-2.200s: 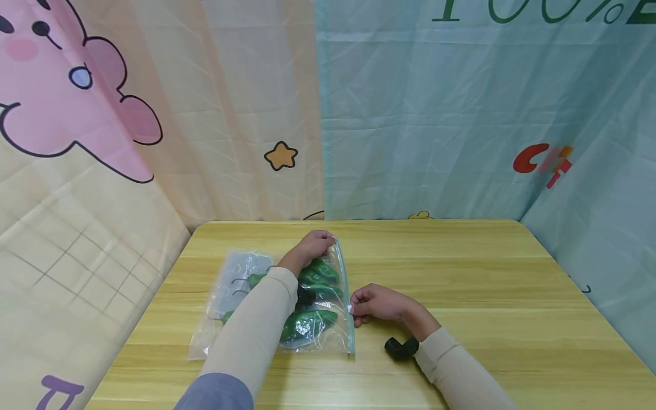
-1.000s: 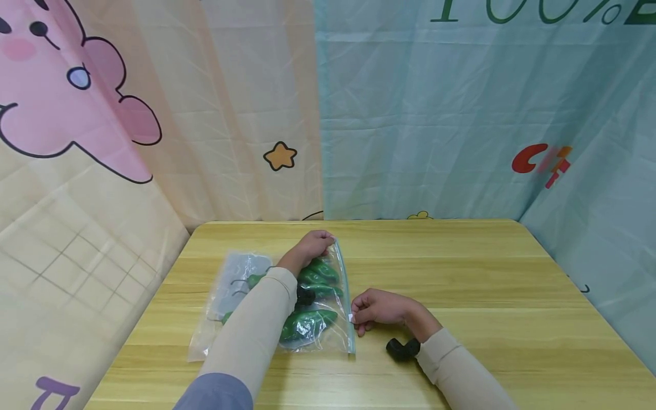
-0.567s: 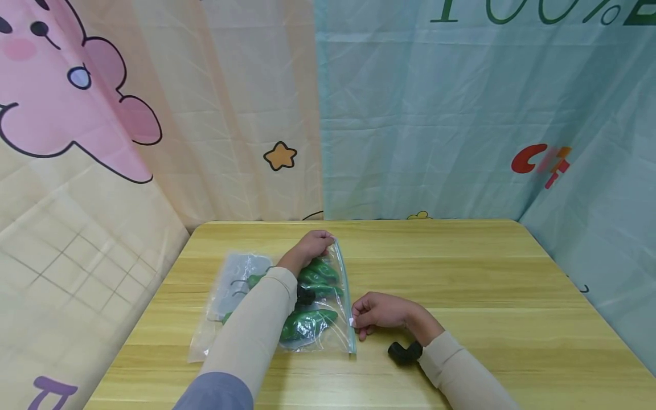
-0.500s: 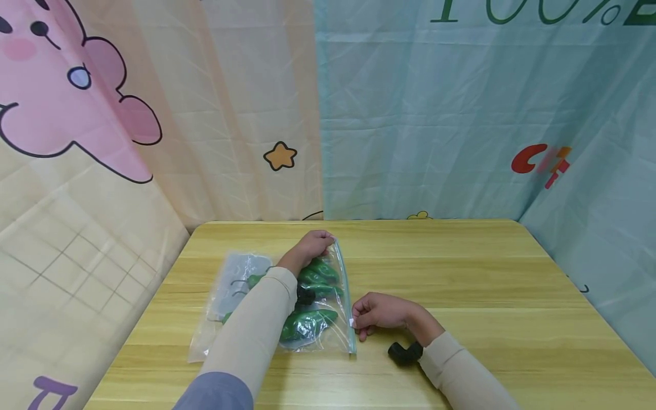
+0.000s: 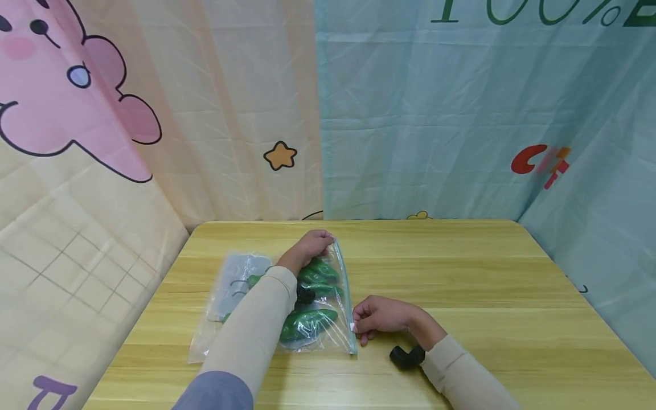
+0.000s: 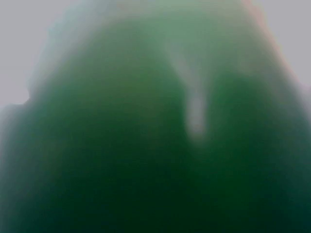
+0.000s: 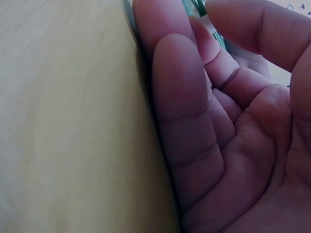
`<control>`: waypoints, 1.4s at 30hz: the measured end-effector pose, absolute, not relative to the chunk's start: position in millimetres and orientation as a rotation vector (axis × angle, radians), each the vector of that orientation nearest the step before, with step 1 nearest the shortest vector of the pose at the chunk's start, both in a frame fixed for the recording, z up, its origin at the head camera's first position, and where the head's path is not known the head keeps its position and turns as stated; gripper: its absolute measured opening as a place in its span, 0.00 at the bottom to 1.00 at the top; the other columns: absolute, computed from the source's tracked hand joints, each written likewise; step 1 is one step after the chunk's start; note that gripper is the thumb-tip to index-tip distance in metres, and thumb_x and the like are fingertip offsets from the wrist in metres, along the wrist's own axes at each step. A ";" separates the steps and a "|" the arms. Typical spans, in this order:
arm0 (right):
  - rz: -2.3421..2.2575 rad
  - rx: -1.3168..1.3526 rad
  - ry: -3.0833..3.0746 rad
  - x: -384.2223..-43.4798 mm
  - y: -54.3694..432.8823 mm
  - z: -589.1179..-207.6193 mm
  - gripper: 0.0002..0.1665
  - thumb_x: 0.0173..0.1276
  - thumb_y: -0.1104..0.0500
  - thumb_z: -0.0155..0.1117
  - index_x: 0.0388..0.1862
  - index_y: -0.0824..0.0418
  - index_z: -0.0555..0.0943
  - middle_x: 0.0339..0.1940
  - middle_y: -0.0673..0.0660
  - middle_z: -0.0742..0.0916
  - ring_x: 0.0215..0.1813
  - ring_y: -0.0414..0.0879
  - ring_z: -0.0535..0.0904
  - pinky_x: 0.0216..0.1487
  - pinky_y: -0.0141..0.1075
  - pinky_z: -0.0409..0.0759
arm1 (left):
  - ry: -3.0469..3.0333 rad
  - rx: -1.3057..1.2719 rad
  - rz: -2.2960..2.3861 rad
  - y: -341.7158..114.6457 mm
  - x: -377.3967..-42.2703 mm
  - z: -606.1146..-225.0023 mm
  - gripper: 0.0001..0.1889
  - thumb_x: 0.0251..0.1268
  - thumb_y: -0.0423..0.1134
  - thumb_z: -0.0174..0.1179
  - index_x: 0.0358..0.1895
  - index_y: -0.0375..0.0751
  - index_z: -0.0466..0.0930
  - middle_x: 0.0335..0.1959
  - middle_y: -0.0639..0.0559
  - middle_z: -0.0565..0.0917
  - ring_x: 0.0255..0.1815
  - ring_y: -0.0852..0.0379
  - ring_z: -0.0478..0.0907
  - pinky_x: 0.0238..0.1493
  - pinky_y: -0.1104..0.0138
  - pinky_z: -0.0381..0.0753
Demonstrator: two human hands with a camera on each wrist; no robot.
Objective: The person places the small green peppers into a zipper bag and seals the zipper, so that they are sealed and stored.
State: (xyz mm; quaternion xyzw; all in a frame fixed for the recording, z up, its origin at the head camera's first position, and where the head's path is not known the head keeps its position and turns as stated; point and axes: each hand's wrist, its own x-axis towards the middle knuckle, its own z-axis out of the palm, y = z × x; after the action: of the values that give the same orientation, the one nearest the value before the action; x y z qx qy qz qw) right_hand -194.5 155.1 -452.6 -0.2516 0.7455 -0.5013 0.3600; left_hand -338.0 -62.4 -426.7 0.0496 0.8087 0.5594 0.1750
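A clear zip bag (image 5: 328, 339) lies flat on the wooden table, its blue-green zip strip along the right side. Inside are several green peppers (image 5: 310, 324) and a pale tray (image 5: 241, 279). My left hand (image 5: 312, 245) pinches the bag's far corner at the end of the strip; its forearm crosses over the bag and hides part of it. Nearer the strip's front end, my right hand (image 5: 381, 316) pinches the small white zip slider (image 5: 352, 327) between thumb and forefinger. In the right wrist view the slider (image 7: 208, 23) shows between the fingertips. Blurred green fills the left wrist view.
The wooden table (image 5: 487, 273) extends to the right of the bag. Printed curtains (image 5: 410, 114) hang behind it and at both sides. A black wrist camera (image 5: 407, 357) sits under my right wrist, another (image 5: 306, 296) under the left.
My right hand has slid the zip slider along the strip toward the front of the table. The left hand has stayed at the far corner, and the bag has barely moved.
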 end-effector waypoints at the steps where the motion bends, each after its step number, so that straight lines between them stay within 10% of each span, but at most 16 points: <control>1: -1.293 -0.651 1.922 -194.3 155.3 -452.3 0.10 0.70 0.64 0.60 0.28 0.65 0.77 0.26 0.55 0.85 0.30 0.45 0.83 0.33 0.31 0.80 | 2.282 0.141 1.589 -62.1 -338.4 -426.6 0.10 0.75 0.39 0.53 0.45 0.36 0.81 0.32 0.52 0.76 0.31 0.58 0.72 0.34 0.69 0.73; 42: -1.316 -0.668 1.829 -175.1 161.1 -453.4 0.12 0.71 0.63 0.61 0.27 0.67 0.76 0.25 0.54 0.84 0.29 0.44 0.83 0.31 0.30 0.79 | 1.928 0.119 1.842 -73.3 -346.0 -432.9 0.09 0.77 0.32 0.49 0.48 0.29 0.76 0.34 0.49 0.75 0.30 0.59 0.75 0.35 0.72 0.80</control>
State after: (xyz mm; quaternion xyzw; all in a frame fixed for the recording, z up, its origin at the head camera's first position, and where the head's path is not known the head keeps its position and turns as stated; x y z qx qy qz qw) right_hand -175.1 161.1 -453.4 -0.2623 0.7182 -0.5166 0.3854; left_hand -346.0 -73.3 -432.9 0.0432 0.7022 0.6709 0.2341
